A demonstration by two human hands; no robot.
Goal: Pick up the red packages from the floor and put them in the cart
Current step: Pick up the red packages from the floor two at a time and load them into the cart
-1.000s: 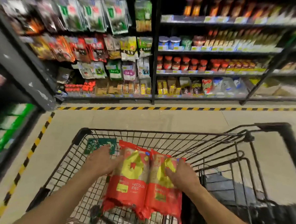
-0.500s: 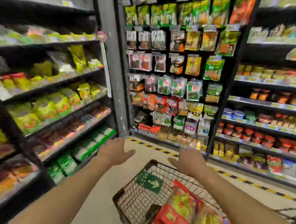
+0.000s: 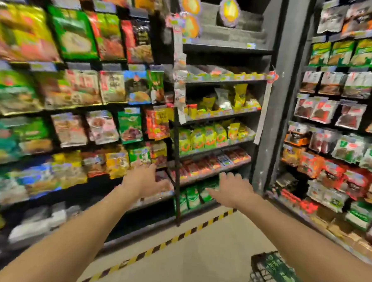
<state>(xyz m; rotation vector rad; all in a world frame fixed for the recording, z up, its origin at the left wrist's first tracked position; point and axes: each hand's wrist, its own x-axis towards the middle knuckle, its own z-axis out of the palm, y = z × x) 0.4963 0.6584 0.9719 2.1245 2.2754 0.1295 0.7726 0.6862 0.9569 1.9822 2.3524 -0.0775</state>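
Both my arms stretch forward in the air toward the shelves. My left hand (image 3: 143,179) is empty, with spread, relaxed fingers. My right hand (image 3: 232,189) is also empty, fingers straight. Only the front corner of the wire cart (image 3: 259,280), with its green sign (image 3: 281,273), shows at the lower right, below my right forearm. No red package shows in this blurred view, neither in the cart nor on the floor.
Stocked shelves of snack bags (image 3: 78,122) fill the left and middle. A grey pillar (image 3: 277,106) splits them from more shelves (image 3: 340,138) on the right. A yellow-black stripe (image 3: 175,237) runs along the beige floor (image 3: 196,255) at the shelf base.
My hands let go of the two red packages in the cart and lifted away. The view has swung left and up, so the cart and packages slid out at the lower right.
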